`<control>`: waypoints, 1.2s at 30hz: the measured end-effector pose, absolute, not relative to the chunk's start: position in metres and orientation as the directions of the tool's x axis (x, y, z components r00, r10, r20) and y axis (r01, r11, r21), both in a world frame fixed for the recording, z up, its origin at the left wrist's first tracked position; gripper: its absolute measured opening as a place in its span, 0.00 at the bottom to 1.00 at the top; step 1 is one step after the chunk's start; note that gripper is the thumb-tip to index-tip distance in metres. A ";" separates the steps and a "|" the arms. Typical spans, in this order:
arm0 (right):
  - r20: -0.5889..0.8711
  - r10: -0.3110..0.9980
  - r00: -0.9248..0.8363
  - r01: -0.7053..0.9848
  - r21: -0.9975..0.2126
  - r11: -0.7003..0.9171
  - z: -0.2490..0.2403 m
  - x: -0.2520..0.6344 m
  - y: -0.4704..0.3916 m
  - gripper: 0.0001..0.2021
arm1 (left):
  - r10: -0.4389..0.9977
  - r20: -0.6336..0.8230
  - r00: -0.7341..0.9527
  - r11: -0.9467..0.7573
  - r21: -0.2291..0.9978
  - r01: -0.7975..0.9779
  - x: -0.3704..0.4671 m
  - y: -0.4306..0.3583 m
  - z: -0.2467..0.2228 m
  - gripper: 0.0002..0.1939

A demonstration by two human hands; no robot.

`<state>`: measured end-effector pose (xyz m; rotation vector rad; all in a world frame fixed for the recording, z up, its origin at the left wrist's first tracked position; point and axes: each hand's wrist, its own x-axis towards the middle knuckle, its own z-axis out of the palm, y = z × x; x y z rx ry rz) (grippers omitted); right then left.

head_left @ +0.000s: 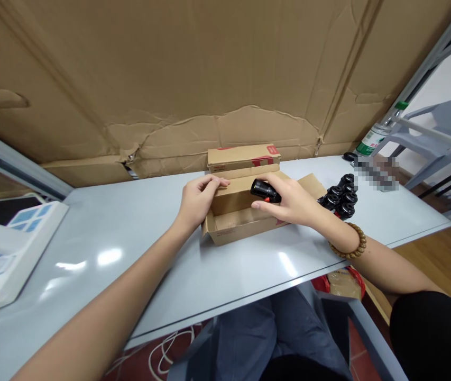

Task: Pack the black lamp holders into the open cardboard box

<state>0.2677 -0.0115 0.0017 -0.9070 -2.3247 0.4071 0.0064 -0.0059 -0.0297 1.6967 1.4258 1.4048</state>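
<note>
An open cardboard box [241, 228] lies on the pale table, its inside partly visible on the left. My left hand [200, 198] rests at the box's back left corner, fingers bent against the raised flap; whether they pinch it is hard to tell. Over the right part of the box, my right hand [284, 200] holds a black flashlight [263, 189] with a small red part, its fingers wrapped round the body. Several more black flashlights [344, 198] are grouped on the table right of the box, beyond my right wrist.
A closed cardboard box [243, 155] sits behind the open one, near a large cardboard sheet [209, 69]. On the left is a white and blue device [15, 248]. A plastic bottle [376, 138] with a green cap stands at the back right, near a blurred patch.
</note>
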 end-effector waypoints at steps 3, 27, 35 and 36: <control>0.400 0.686 -0.608 0.499 -0.480 0.722 0.005 0.267 -0.014 0.22 | 0.917 0.387 -0.095 -0.317 0.853 0.416 0.006 -0.007 -0.028 0.14; 0.474 0.625 -0.620 0.464 -0.421 0.779 -0.005 0.268 -0.009 0.18 | 0.910 0.404 -0.099 -0.314 0.823 0.474 0.003 -0.007 -0.028 0.13; 0.346 0.701 -0.624 0.506 -0.504 0.700 0.006 0.267 -0.015 0.24 | 0.898 0.429 -0.094 -0.330 0.801 0.500 0.003 -0.007 -0.028 0.14; 0.340 0.703 -0.625 0.504 -0.512 0.696 0.007 0.267 -0.016 0.24 | 0.897 0.433 -0.089 -0.336 0.800 0.498 0.003 -0.007 -0.028 0.14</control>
